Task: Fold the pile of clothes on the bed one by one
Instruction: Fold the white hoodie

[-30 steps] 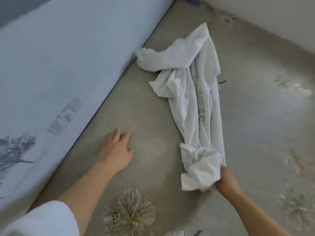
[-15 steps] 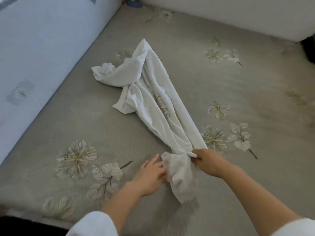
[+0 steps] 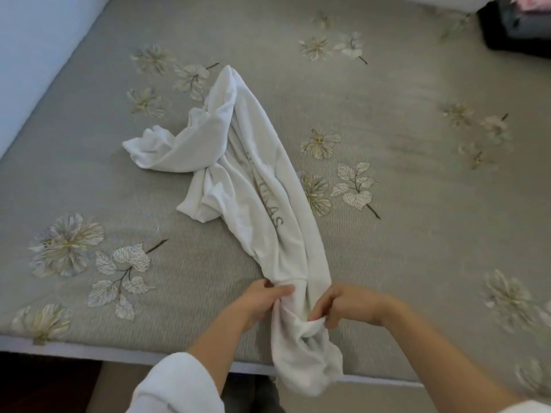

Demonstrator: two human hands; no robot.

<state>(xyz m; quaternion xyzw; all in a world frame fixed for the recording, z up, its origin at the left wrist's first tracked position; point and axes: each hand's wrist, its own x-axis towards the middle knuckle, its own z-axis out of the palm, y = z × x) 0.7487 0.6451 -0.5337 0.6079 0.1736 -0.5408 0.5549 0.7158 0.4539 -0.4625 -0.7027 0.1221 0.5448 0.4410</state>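
A crumpled white garment (image 3: 256, 186) with grey lettering lies stretched in a long twisted strip across the grey flowered bedspread (image 3: 402, 162). Its near end hangs over the bed's front edge. My left hand (image 3: 262, 299) grips the bunched fabric at that near end from the left. My right hand (image 3: 346, 305) pinches the same bunch from the right, fingers curled into the cloth. The far end spreads into a sleeve pointing left.
A pale padded headboard or wall (image 3: 35, 49) runs along the left side of the bed. Dark and pink items (image 3: 518, 22) sit at the far right corner. The bed's front edge (image 3: 119, 351) is close to me.
My left hand moved from the bedspread onto the garment's near end. Both hands pulled the garment toward the front edge, and its end now hangs over it.
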